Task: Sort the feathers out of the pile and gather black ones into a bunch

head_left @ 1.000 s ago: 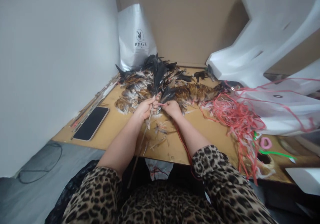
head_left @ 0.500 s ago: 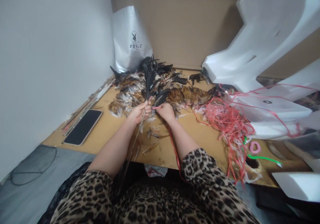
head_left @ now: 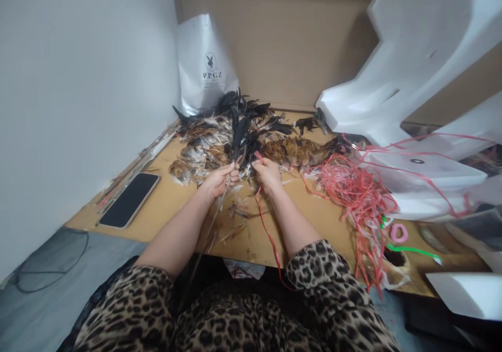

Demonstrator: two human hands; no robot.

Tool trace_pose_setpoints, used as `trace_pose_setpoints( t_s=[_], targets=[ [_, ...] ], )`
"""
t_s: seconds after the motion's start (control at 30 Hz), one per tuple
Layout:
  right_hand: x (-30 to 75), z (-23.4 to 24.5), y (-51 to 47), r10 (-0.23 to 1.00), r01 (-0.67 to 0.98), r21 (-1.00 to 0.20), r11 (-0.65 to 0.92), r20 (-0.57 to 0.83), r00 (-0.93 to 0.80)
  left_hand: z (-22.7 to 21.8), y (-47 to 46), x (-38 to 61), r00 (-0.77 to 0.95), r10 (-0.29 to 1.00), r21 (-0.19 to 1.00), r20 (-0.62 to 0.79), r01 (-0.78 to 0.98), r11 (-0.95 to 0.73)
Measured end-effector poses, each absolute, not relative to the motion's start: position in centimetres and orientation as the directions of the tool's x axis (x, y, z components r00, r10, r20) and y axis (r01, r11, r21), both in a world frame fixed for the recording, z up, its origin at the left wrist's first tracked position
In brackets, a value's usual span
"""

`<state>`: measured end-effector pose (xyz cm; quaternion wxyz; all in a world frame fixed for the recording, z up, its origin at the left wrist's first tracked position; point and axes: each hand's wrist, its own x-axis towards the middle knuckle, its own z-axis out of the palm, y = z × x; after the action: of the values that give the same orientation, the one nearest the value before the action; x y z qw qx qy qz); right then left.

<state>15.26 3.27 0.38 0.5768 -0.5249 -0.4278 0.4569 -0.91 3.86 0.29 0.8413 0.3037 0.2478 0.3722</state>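
My left hand (head_left: 219, 178) is closed around a thin stick (head_left: 207, 231) that carries a tuft of black feathers (head_left: 239, 129) at its top. The stick slants down toward my lap. My right hand (head_left: 267, 172) is closed just to the right of it, pinching a red string (head_left: 269, 231) that trails down over the table's front edge. Both hands hover in front of a heap of brown, black and white feathers (head_left: 243, 137) spread on the tan table (head_left: 314, 221).
A black phone (head_left: 130, 199) lies at the table's left. A tangle of red string (head_left: 356, 195) lies at the right, beside white foam pieces (head_left: 408, 80). A silver bag (head_left: 204, 64) leans at the back wall. A pink ring (head_left: 399, 233) and green strip (head_left: 415, 248) lie near the right edge.
My right hand has moved slightly right and away from the left, drawing the red string out. The camera view shifted a little left and down over the second.
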Motion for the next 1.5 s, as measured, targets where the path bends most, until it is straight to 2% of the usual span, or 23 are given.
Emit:
trace_pose_setpoints(
  t_s=[0.13, 0.3, 0.53, 0.87, 1.07, 1.13, 1.2, 1.27, 1.33, 1.4, 1.5],
  targets=[
    [14.6, 0.3, 3.2, 0.974, -0.154, -0.988, 0.014, -0.022, 0.228, 0.3, 3.6, -0.5, 0.589, 0.785, 0.733, -0.194, -0.444, 0.515],
    [14.1, 0.3, 2.9, 0.957, -0.145, -0.984, 0.099, 0.054, 0.286, 0.2, 3.2, 0.2, 0.511, 0.839, 0.822, -0.189, -0.384, 0.42],
    [13.5, 0.6, 2.2, 0.964, -0.163, -0.982, 0.097, 0.052, 0.26, 0.4, 2.9, 0.8, 0.458, 0.884, 0.893, -0.098, -0.351, 0.281],
    [15.0, 0.9, 2.5, 0.944, 0.116, -0.981, 0.155, 0.182, 0.274, 0.1, 3.4, 0.3, 0.449, 0.886, 0.895, -0.115, -0.339, 0.288],
    [14.8, 0.8, 2.3, 0.927, 0.353, -0.909, 0.222, 0.308, 0.212, 0.1, 2.9, 0.8, 0.472, 0.87, 0.902, -0.142, -0.301, 0.31],
    [14.7, 0.8, 2.3, 0.935, 0.305, -0.929, 0.207, 0.28, 0.218, 0.2, 2.8, 0.9, 0.467, 0.872, 0.896, -0.148, -0.309, 0.317],
    [14.6, 0.9, 2.3, 0.963, 0.125, -0.984, 0.13, 0.156, 0.222, 0.4, 2.8, 0.8, 0.46, 0.875, 0.893, -0.149, -0.319, 0.319],
    [14.6, 1.0, 2.2, 0.99, -0.101, -0.995, -0.001, -0.014, 0.137, 0.6, 2.8, 0.7, 0.454, 0.877, 0.893, -0.155, -0.315, 0.321],
    [14.6, 1.1, 2.1, 0.993, -0.236, -0.965, -0.115, -0.119, 0.003, 0.7, 2.8, 0.6, 0.462, 0.874, 0.894, -0.15, -0.314, 0.32],
    [14.7, 1.2, 2.0, 0.987, -0.296, -0.942, -0.16, -0.142, -0.081, 0.8, 2.8, 0.5, 0.474, 0.87, 0.893, -0.136, -0.322, 0.315],
    [14.7, 1.3, 2.0, 0.991, -0.352, -0.926, -0.136, -0.123, -0.06, 0.8, 2.8, 0.4, 0.48, 0.867, 0.898, -0.132, -0.314, 0.31]
  ],
)
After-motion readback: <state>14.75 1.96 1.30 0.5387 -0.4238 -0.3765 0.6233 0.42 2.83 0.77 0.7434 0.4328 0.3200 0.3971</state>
